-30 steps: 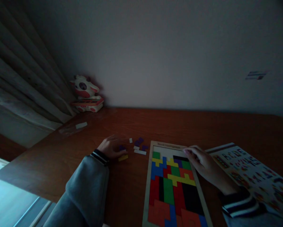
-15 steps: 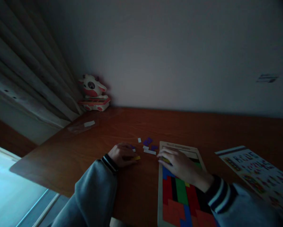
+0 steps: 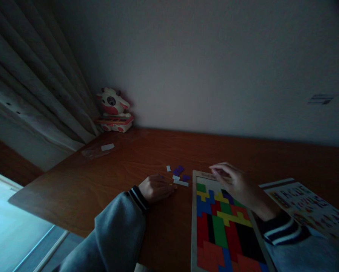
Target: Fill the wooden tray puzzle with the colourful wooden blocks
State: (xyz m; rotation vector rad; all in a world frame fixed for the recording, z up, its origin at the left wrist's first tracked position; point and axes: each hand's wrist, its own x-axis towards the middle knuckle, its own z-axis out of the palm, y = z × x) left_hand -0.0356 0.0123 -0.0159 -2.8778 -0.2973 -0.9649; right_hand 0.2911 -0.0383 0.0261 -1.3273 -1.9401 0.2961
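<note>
My left hand [image 3: 158, 188] rests low over the tabletop, fingers pointing right and curled down. A sliver of a yellow puzzle piece [image 3: 173, 184] shows at its fingertips; the rest is covered. Just beyond lie white puzzle pieces [image 3: 181, 183] and purple puzzle pieces [image 3: 178, 170]. My right hand [image 3: 231, 180] hovers above the top part of a wooden puzzle board [image 3: 194, 226], its fingers stretched left and the thumb apart below them, with nothing visible between. Red, blue, green, yellow, black and orange blocks fill much of the board; a pale strip shows along its top.
A printed sheet [image 3: 308, 204] with colourful pictures lies right of the board, partly under my right sleeve. A cow-shaped toy [image 3: 114, 109] stands at the back left corner by the curtain [image 3: 39, 75]. Clear plastic with a white label [image 3: 107, 147] lies in front of it.
My right hand has lifted off the board's left edge and moved right and away, uncovering the blocks. My left hand has shifted right, towards the board, the yellow piece with it.
</note>
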